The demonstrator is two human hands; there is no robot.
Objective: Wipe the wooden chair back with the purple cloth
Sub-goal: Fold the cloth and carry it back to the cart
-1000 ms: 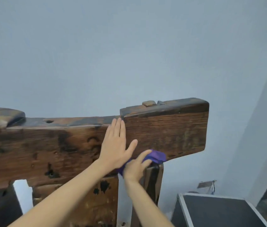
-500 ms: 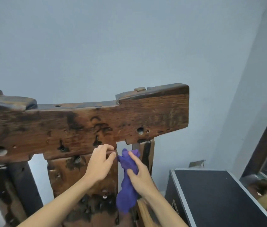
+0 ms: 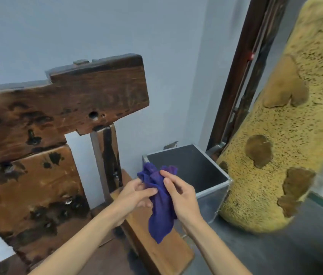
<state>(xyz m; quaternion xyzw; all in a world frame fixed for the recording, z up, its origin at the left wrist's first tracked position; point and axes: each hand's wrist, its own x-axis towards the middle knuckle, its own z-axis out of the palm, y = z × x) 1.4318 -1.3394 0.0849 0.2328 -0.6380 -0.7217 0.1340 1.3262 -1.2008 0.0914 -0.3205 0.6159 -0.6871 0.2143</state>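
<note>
The chair back stands to our left, a dark top rail over a paler, blotched lower panel, and nothing touches it at this moment. We hold the cloth in front of us, off to the right of the post and above the seat edge. Our left hand pinches one side of it and our right hand has its grip closed on the other, thumb and fingers on the bunched top, while the loose end hangs down. We judge this a pause between strokes: we are regathering or refolding the cloth, not wiping. The next move calls for a flat pad of cloth under one palm, then a carry back left to the wood, with the lower panel and post the nearest surfaces. We read no brand, label or writing anywhere, not on the cloth, the chair or the metal-edged box beside us.
</note>
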